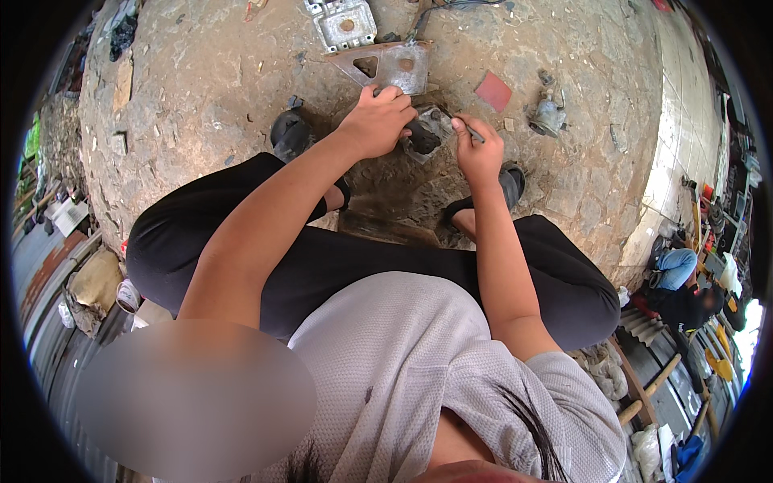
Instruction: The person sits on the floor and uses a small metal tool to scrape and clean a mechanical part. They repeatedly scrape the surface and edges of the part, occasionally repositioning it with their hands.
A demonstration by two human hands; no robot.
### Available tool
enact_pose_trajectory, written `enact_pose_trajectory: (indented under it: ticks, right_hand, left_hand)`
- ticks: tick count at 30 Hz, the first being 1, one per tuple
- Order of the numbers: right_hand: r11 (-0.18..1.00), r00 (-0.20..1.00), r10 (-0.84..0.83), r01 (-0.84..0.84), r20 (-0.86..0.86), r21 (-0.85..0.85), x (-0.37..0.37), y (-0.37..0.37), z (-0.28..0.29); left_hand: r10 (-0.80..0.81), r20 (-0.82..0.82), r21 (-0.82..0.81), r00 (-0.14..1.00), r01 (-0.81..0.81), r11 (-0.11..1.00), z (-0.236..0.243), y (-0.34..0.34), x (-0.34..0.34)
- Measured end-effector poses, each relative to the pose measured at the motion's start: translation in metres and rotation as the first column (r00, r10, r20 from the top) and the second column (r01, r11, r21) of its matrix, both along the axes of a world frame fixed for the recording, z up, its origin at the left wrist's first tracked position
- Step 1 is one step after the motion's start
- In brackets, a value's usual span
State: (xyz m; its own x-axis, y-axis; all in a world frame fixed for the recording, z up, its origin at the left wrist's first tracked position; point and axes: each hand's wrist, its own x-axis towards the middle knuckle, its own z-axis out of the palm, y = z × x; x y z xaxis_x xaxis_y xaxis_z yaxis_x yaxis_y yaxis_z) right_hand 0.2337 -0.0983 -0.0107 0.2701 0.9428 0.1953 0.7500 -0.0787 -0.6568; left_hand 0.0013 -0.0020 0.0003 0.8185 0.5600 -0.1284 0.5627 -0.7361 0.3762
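Note:
My left hand [378,121] has its fingers curled round something dark that is mostly hidden, at the edge of a dark, lumpy piece [423,138] on a rough metal block. My right hand [481,149] grips a thin dark tool [475,134], its thumb along it, pointed toward that piece. Just beyond my hands lies a flat grey metal plate [403,72] with a triangular opening, and above it a square cast metal part [338,26]. A red square piece [493,90] lies to the right, near a grey metal fitting [547,117].
I sit on dusty, rough ground [588,64], legs bent, black footwear [291,133] beside the work spot. Another person [680,290] in dark top and blue trousers is at the far right among clutter. Corrugated sheets [44,266] and assorted items line the left edge.

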Motion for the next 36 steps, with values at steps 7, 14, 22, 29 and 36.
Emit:
enact_pose_trajectory:
  ticks: [7, 14, 22, 29, 36]
  right_hand:
    - [0.997, 0.999, 0.012, -0.014, -0.034, -0.073, -0.005, 0.003, 0.016]
    - [0.995, 1.000, 0.017, -0.019, -0.019, -0.101, -0.002, -0.001, 0.012]
    - [0.999, 0.999, 0.040, -0.041, -0.029, -0.030, -0.005, -0.001, 0.012]
    - [0.998, 0.996, 0.054, -0.051, -0.067, 0.039, -0.007, 0.002, 0.015]
    - [0.998, 0.998, 0.054, -0.055, -0.036, -0.017, -0.007, 0.001, 0.015]
  left_hand:
    - [0.003, 0.007, -0.005, 1.000, -0.003, 1.000, -0.001, 0.000, 0.000]
    - [0.002, 0.006, 0.015, 1.000, -0.002, 1.000, -0.003, 0.000, 0.000]
    - [-0.002, 0.004, 0.007, 1.000, 0.002, 1.000, -0.004, 0.001, 0.000]
    - [-0.002, -0.004, 0.013, 1.000, 0.002, 1.000, -0.004, 0.000, 0.000]
    - [0.000, 0.010, 0.024, 1.000, 0.000, 1.000, -0.006, 0.000, 0.000]
